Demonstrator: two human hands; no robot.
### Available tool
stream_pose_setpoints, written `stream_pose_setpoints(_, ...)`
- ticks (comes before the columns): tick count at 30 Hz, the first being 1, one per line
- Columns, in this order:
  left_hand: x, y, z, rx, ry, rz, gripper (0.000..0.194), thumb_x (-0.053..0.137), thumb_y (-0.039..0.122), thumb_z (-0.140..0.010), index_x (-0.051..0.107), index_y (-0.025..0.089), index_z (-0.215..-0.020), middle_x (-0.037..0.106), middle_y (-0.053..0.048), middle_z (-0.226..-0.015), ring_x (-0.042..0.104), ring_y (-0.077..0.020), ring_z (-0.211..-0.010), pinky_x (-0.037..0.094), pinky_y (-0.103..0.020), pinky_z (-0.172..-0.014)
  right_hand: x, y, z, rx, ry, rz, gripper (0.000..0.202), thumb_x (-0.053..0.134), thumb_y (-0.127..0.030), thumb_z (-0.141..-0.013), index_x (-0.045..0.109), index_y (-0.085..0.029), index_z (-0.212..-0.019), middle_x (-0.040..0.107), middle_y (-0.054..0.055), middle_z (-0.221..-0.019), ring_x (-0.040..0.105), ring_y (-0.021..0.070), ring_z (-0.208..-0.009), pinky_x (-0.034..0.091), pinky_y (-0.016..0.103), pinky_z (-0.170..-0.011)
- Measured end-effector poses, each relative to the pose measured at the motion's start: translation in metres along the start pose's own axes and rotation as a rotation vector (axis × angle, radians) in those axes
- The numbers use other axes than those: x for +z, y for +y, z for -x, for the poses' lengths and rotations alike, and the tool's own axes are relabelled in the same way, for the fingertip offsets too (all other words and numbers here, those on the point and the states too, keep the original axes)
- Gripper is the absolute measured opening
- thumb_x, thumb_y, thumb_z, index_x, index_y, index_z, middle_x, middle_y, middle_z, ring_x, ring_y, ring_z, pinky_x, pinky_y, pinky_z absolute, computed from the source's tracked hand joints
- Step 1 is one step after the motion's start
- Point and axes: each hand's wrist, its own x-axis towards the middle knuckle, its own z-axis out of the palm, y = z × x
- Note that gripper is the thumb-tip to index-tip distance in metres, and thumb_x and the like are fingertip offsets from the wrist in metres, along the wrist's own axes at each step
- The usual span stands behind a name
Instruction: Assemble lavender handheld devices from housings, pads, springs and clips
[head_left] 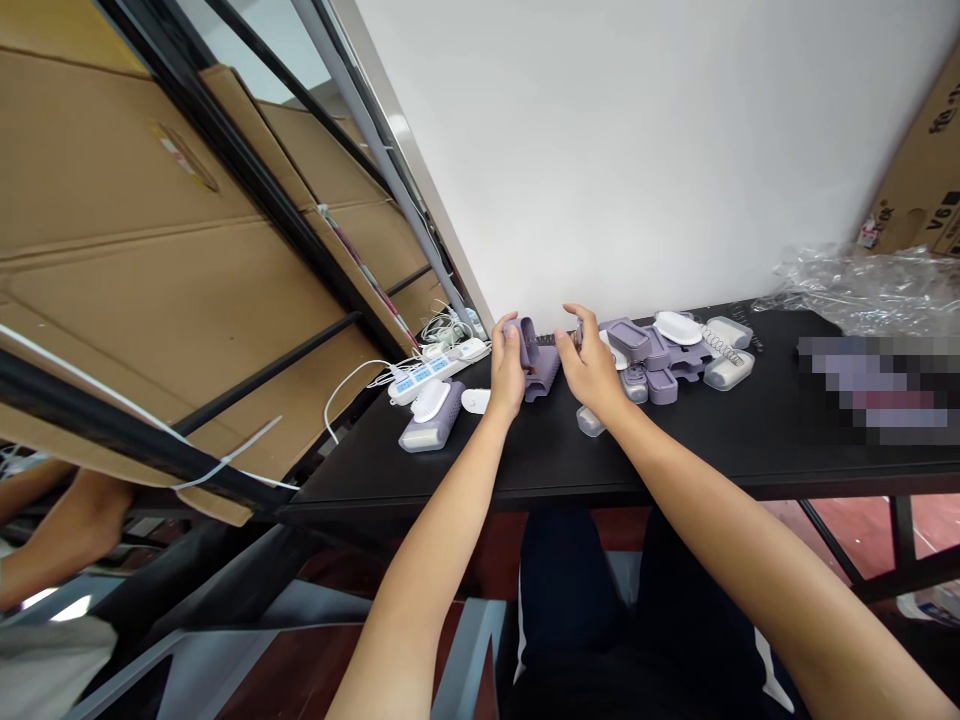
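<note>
My left hand point(508, 372) is closed round a small purple plastic shell point(529, 343), held upright with its hollow side showing. Just below it, another purple housing point(541, 378) lies on the black table. To the right is my right hand point(590, 368), its thumb and index finger apart and pointing toward the shell; its other fingers are hidden. A dark spring point(546, 339) shows behind, between the hands. Beside my right hand lies a pile of purple plastic parts point(661, 386), with a white oval piece point(679, 328) on top.
Left of my hands are a white power strip point(439, 372) with tangled cables and a purple-and-white device point(433, 418). Translucent caps point(729, 370) and clear plastic wrap point(847, 285) lie to the right. A white wall point(637, 150) rises behind the black table point(480, 475). Another person's arm point(75, 525) shows at far left.
</note>
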Motion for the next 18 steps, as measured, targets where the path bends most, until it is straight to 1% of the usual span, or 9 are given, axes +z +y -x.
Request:
stream_pose_setpoints(2, 0.001, 0.001, 0.002, -0.001, -0.007, -0.007, 0.054, 0.053, 0.069, -0.095, 0.059, 0.03, -0.132, 0.061, -0.005, -0.107, 0.059, -0.0134, -0.078, 0.047, -0.019, -0.058, 0.001, 0.001, 0.0, 0.0, -0.003, 0.002, 0.046, 0.045, -0.045, -0.101, 0.045, -0.026, -0.144, 0.06, -0.001, -0.079, 0.062, 0.0224, -0.075, 0.05, 0.038, -0.083)
stream_pose_setpoints(4, 0.002, 0.002, 0.003, -0.016, 0.033, 0.019, 0.054, 0.052, 0.069, -0.095, 0.058, 0.031, -0.133, 0.061, -0.005, -0.108, 0.059, -0.0133, -0.076, 0.046, -0.019, -0.055, 0.001, 0.002, 0.0, 0.013, 0.019, -0.004, 0.046, 0.047, -0.045, -0.1, 0.046, -0.026, -0.143, 0.059, -0.001, -0.078, 0.062, 0.0222, -0.074, 0.05, 0.037, -0.08)
stream_pose_setpoints(6, 0.002, 0.004, 0.003, -0.023, 0.067, 0.051, 0.055, 0.052, 0.071, -0.094, 0.058, 0.032, -0.132, 0.062, -0.005, -0.108, 0.059, -0.0136, -0.075, 0.044, -0.02, -0.053, 0.002, 0.002, 0.0, 0.017, 0.015, -0.001, 0.046, 0.049, -0.044, -0.099, 0.047, -0.026, -0.142, 0.058, -0.002, -0.075, 0.061, 0.0219, -0.072, 0.05, 0.037, -0.078)
stream_pose_setpoints(9, 0.001, 0.005, 0.004, 0.003, 0.028, 0.059, 0.056, 0.058, 0.073, -0.089, 0.063, 0.032, -0.127, 0.062, -0.004, -0.104, 0.061, -0.0148, -0.08, 0.045, -0.02, -0.056, 0.002, 0.003, -0.001, 0.006, -0.023, 0.014, 0.042, 0.048, -0.042, -0.099, 0.051, -0.026, -0.137, 0.058, -0.003, -0.074, 0.06, 0.0208, -0.069, 0.05, 0.037, -0.078)
stream_pose_setpoints(12, 0.001, 0.005, 0.004, 0.0, 0.007, 0.056, 0.057, 0.06, 0.073, -0.088, 0.063, 0.031, -0.126, 0.061, -0.003, -0.099, 0.059, -0.0133, -0.075, 0.043, -0.02, -0.054, 0.001, 0.004, -0.003, 0.034, 0.011, -0.012, 0.039, 0.05, -0.042, -0.098, 0.052, -0.027, -0.134, 0.055, -0.004, -0.071, 0.057, 0.0192, -0.066, 0.049, 0.034, -0.074)
stream_pose_setpoints(15, 0.0, 0.004, 0.0, -0.036, 0.063, 0.106, 0.053, 0.062, 0.069, -0.09, 0.06, 0.031, -0.127, 0.061, -0.001, -0.098, 0.056, -0.0104, -0.067, 0.041, -0.02, -0.051, -0.001, 0.004, -0.005, 0.062, 0.021, -0.039, 0.039, 0.054, -0.043, -0.096, 0.052, -0.027, -0.132, 0.05, -0.006, -0.068, 0.055, 0.0175, -0.063, 0.047, 0.031, -0.07)
stream_pose_setpoints(18, -0.004, 0.005, -0.008, -0.1, 0.168, 0.242, 0.042, 0.067, 0.058, -0.091, 0.059, 0.027, -0.117, 0.06, 0.002, -0.09, 0.055, -0.0087, -0.063, 0.041, -0.02, -0.051, -0.003, 0.002, -0.007, 0.087, -0.039, -0.106, 0.039, 0.057, -0.048, -0.095, 0.056, -0.028, -0.129, 0.055, -0.006, -0.071, 0.058, 0.0157, -0.064, 0.048, 0.029, -0.068)
